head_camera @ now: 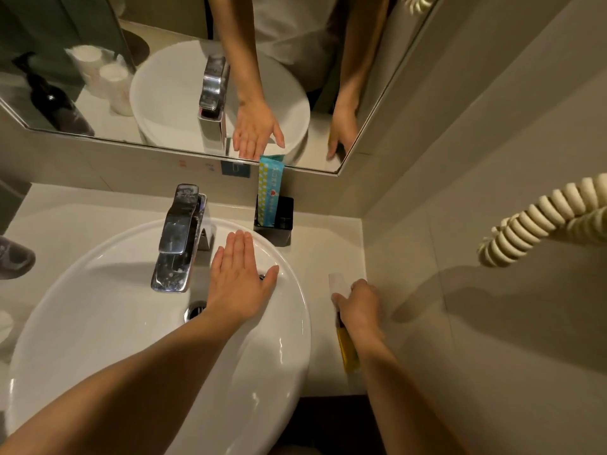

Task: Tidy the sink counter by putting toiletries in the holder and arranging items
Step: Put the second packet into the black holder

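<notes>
A black square holder stands on the counter behind the basin, against the wall. A blue and white dotted packet sticks upright out of it. My left hand hovers flat over the white basin, fingers together, holding nothing. On the counter to the right of the basin, my right hand closes on a long yellow and white packet lying flat there. Its white end pokes out beyond my fingers, and its yellow end shows under my wrist.
A chrome faucet rises over the basin's back. The mirror above reflects a dark pump bottle and wrapped cups. A cream coiled cord hangs on the right wall. The counter strip between basin and wall is narrow.
</notes>
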